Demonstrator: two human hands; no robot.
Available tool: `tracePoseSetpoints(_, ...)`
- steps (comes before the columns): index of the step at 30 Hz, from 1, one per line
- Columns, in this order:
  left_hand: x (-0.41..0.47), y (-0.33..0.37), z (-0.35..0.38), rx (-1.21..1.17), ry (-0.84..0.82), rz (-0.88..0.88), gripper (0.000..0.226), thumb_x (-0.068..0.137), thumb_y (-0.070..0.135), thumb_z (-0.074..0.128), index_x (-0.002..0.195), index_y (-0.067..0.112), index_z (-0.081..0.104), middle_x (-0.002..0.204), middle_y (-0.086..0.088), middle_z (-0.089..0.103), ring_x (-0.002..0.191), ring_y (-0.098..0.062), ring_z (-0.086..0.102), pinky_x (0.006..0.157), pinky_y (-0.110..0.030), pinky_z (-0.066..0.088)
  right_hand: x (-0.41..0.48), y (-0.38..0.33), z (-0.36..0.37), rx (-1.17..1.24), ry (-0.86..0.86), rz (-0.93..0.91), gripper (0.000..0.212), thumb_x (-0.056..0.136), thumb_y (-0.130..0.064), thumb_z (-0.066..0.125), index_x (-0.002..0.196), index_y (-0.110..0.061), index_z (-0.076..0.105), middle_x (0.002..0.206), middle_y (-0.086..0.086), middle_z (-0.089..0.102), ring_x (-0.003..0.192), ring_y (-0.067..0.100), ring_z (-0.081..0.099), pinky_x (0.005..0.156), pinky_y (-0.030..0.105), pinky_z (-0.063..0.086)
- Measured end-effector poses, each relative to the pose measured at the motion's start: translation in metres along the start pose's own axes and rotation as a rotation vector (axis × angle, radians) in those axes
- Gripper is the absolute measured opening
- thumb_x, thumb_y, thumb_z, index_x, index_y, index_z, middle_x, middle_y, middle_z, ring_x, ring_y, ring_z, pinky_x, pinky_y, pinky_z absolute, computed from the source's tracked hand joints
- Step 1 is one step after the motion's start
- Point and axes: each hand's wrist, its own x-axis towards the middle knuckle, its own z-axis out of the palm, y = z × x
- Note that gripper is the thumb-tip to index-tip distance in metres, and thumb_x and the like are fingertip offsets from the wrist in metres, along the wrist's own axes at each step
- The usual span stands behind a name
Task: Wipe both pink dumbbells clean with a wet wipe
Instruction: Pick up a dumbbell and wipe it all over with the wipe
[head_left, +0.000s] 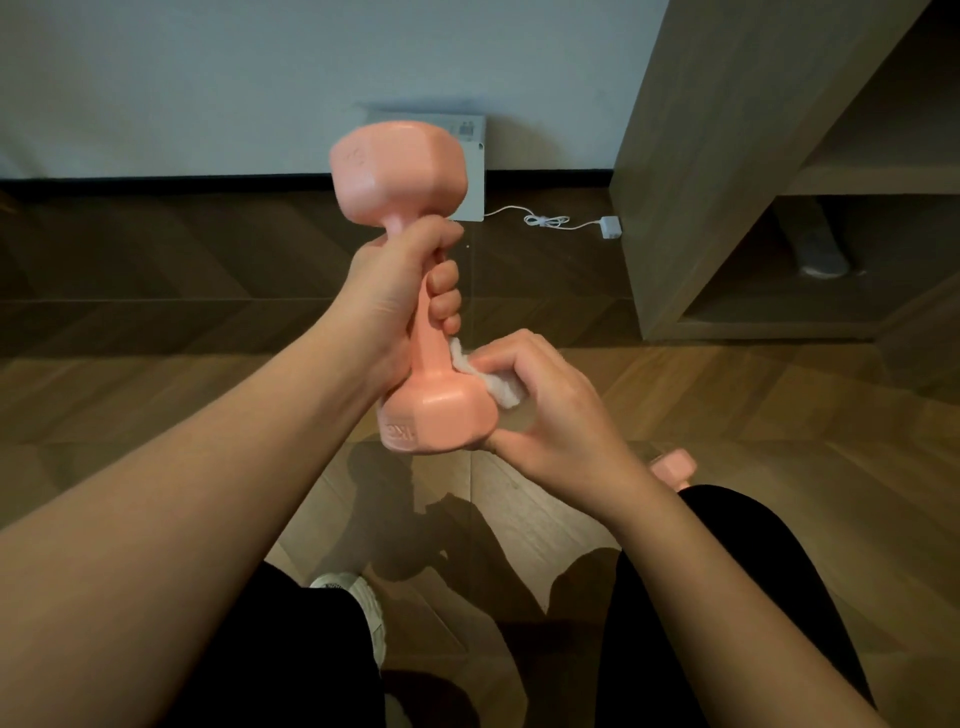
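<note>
The dumbbell (400, 171) stands upright at centre, the left hand (395, 291) around its handle. The right hand (550, 405) holds the wipe (501, 387) against its lower head's right side. A second dumbbell (672, 467) lies on the floor (156, 312), near right. Far right stands a shelf (701, 156).

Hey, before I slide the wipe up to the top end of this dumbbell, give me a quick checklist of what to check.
1. Left hand grips the dumbbell by its handle: ok.
2. Wet wipe pinched in right hand, touching the lower head: ok.
3. Handle free for wiping: not ok, left fingers wrap it.
4. Top head already clean: cannot tell, it is blurred.
5. Second dumbbell in sight behind the right wrist: ok; wiped or not, cannot tell.
</note>
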Motion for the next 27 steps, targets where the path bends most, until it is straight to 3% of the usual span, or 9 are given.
tracePoseSetpoints(5, -0.005, -0.006, 0.0, 0.078, -0.015, 0.073, 0.022, 0.089, 0.018, 0.064, 0.068, 0.019, 0.056, 0.046, 0.004, 0.044, 0.039, -0.01, 0.039, 0.042, -0.021, 0.038, 0.004, 0.003, 0.005, -0.056, -0.127, -0.027, 0.047, 0.083, -0.022, 0.076, 0.125, -0.019, 0.057, 0.125, -0.006, 0.059, 0.117, 0.006, 0.05, 0.099, 0.031, 0.043)
tracePoseSetpoints(10, -0.008, 0.001, 0.0, 0.035, -0.013, 0.098, 0.026, 0.089, 0.021, 0.066, 0.064, 0.021, 0.059, 0.048, 0.004, 0.047, 0.04, -0.01, 0.043, 0.043, -0.022, 0.041, 0.0, -0.001, 0.005, -0.095, 0.075, -0.05, 0.036, 0.076, -0.011, 0.081, 0.105, -0.011, 0.058, 0.106, 0.0, 0.057, 0.094, 0.012, 0.054, 0.075, 0.026, 0.048)
tracePoseSetpoints(15, -0.02, 0.006, 0.005, -0.078, 0.027, 0.09, 0.019, 0.09, 0.023, 0.067, 0.074, 0.018, 0.058, 0.05, 0.003, 0.047, 0.043, -0.01, 0.044, 0.046, -0.023, 0.043, 0.005, -0.008, -0.017, -0.05, -0.076, -0.034, 0.045, 0.082, -0.012, 0.077, 0.123, -0.015, 0.057, 0.123, -0.004, 0.057, 0.113, 0.005, 0.051, 0.094, 0.024, 0.046)
tracePoseSetpoints(18, -0.028, 0.014, 0.018, -0.124, 0.05, 0.116, 0.02, 0.09, 0.023, 0.067, 0.074, 0.017, 0.056, 0.049, 0.003, 0.047, 0.043, -0.011, 0.044, 0.046, -0.024, 0.042, 0.004, -0.007, -0.039, 0.019, -0.157, -0.022, 0.058, 0.082, -0.008, 0.075, 0.135, -0.019, 0.053, 0.135, -0.004, 0.047, 0.125, 0.003, 0.044, 0.103, 0.017, 0.039)
tracePoseSetpoints(22, -0.036, 0.028, 0.032, -0.131, 0.099, 0.184, 0.022, 0.091, 0.022, 0.065, 0.074, 0.017, 0.053, 0.049, 0.003, 0.045, 0.044, -0.011, 0.042, 0.046, -0.024, 0.04, 0.003, -0.01, -0.068, 0.191, -0.227, 0.059, 0.056, 0.089, -0.015, 0.063, 0.138, -0.036, 0.046, 0.129, -0.013, 0.049, 0.119, 0.001, 0.048, 0.095, 0.02, 0.048)
tracePoseSetpoints(27, -0.053, 0.036, 0.034, -0.083, 0.129, 0.209, 0.018, 0.091, 0.025, 0.066, 0.077, 0.018, 0.056, 0.05, 0.004, 0.047, 0.044, -0.011, 0.044, 0.047, -0.024, 0.043, 0.009, -0.022, -0.079, 0.275, -0.031, 0.133, 0.025, 0.094, -0.013, 0.064, 0.118, -0.018, 0.067, 0.107, -0.008, 0.068, 0.098, 0.01, 0.065, 0.078, 0.03, 0.058)
